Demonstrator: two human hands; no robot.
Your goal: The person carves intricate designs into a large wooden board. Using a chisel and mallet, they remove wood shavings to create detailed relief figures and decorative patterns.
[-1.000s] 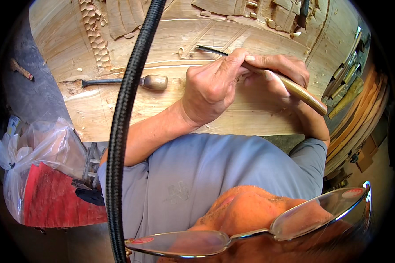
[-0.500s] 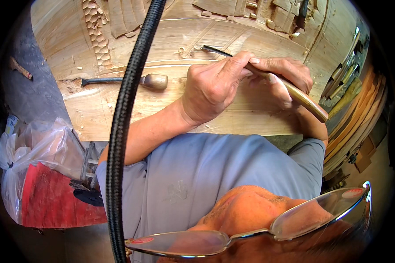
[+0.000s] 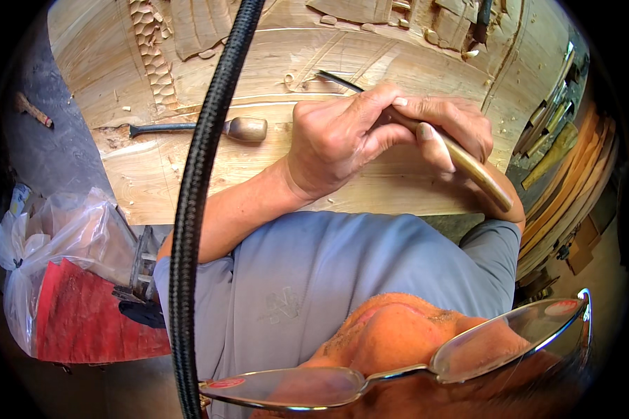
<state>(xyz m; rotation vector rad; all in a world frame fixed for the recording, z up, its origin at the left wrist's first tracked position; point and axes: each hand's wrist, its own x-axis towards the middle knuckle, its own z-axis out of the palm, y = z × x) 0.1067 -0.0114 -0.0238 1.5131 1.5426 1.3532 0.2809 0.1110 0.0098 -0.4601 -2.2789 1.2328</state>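
Note:
A carving chisel with a dark metal blade and a long wooden handle (image 3: 479, 174) lies slantwise in both hands, its tip pointing to the far left on the pale carved wood panel (image 3: 258, 164). My left hand (image 3: 334, 143) is closed around its front part, by the shank. My right hand (image 3: 451, 133) grips the handle further back, thumb along its top. The blade's tip is at the panel's surface between pencilled slanting lines, beside a curled shaving (image 3: 289, 79). A second chisel (image 3: 246, 130) with a bulbous wooden handle rests on the panel left of my left hand, partly hidden by a black cable.
The braided black cable (image 3: 196, 174) crosses the view. Carved relief (image 3: 154, 52) and chips lie at the far side. Several tools (image 3: 552, 126) stand at the right, beside stacked curved wooden pieces (image 3: 573, 181). A plastic bag (image 3: 70, 223) and red sheet (image 3: 91, 314) are at the lower left.
The chisel has shifted slightly left and its handle end has dropped nearer to me. Both hands have moved a little left with it, and my left thumb now shows more.

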